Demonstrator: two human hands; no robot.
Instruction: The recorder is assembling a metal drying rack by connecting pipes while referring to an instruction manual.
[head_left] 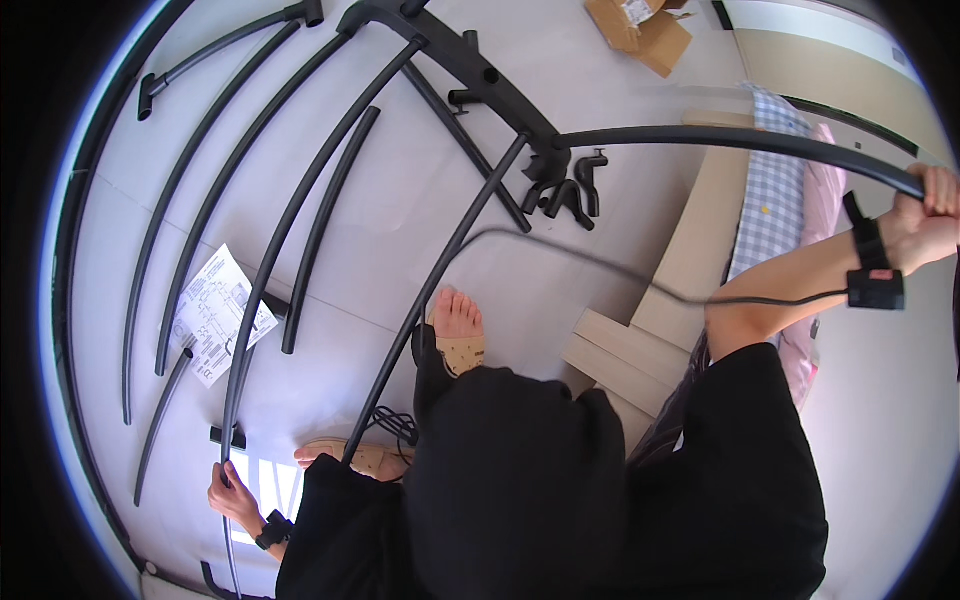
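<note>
My left hand (234, 497), at the lower left, is closed around a long curved black tube (290, 215). That tube runs up to a wide black crossbar (465, 68) with round openings. Far out to the right, my right hand (930, 205) grips the end of another curved black tube (740, 138), whose other end meets the crossbar's lower end. Between them a third black tube (437, 275) slants from the crossbar down toward my feet. Black straps with small boxes are on both my wrists, and a cable trails from the right one.
Several loose black tubes (205, 195) lie on the pale floor at left, beside a printed instruction sheet (215, 315). Short bent black pieces (570, 200) rest below the crossbar. An open cardboard box (640, 35) lies at the far right, and light wooden boards (690, 250) near a checkered cloth (775, 180).
</note>
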